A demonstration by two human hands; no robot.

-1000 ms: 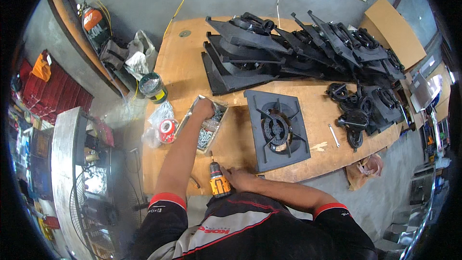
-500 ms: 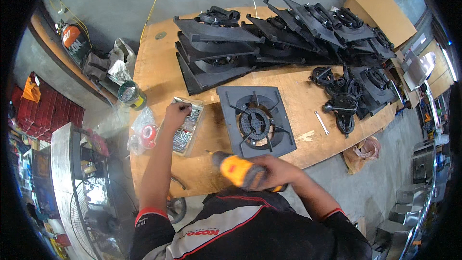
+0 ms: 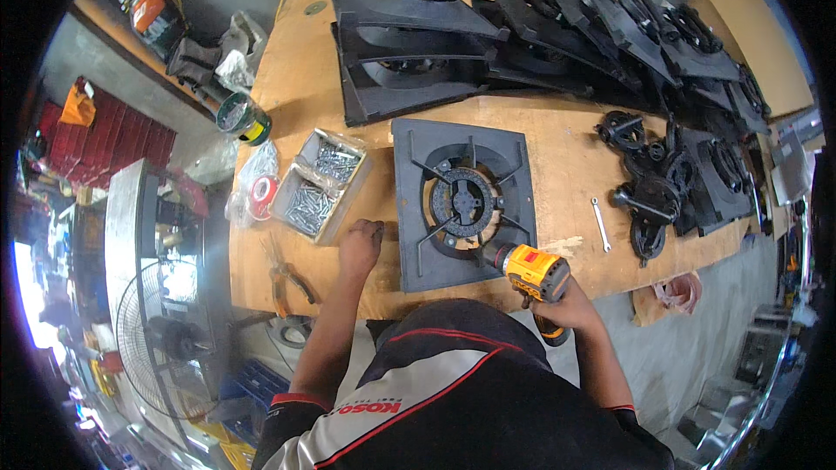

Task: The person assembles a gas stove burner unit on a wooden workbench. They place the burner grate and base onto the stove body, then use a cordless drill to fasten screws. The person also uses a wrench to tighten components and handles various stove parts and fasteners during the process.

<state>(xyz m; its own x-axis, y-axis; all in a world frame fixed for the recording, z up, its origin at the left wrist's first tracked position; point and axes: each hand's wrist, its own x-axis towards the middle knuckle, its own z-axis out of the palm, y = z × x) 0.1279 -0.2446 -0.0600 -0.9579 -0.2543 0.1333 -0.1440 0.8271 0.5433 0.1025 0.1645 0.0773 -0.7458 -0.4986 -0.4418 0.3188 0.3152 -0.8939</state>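
My right hand [image 3: 571, 305] grips a yellow and black cordless drill [image 3: 538, 273]. Its nose points left, at the lower right part of a square black gas-stove plate [image 3: 409, 218]. Thin support arms surround a round burner [image 3: 463, 200] in the plate's middle. Just left of the plate, my left hand [image 3: 360, 249] is over the tabletop with its fingers curled closed; whatever they may hold is hidden. Beyond that hand sits a two-part box [image 3: 336, 218] of screws [image 3: 309, 207].
Black stove plates [image 3: 409, 91] are stacked at the back. Burner parts [image 3: 649, 200] and a wrench [image 3: 601, 224] lie right on the wooden table [image 3: 566, 148]. Left are pliers [image 3: 283, 283], a red tape roll [image 3: 262, 195] and a green tub [image 3: 244, 118]. A fan [image 3: 165, 335] stands beside the table.
My left hand has come out of the screw box and back toward me, beside the plate. My right hand has swung the drill to the plate's lower right. The view has shifted.
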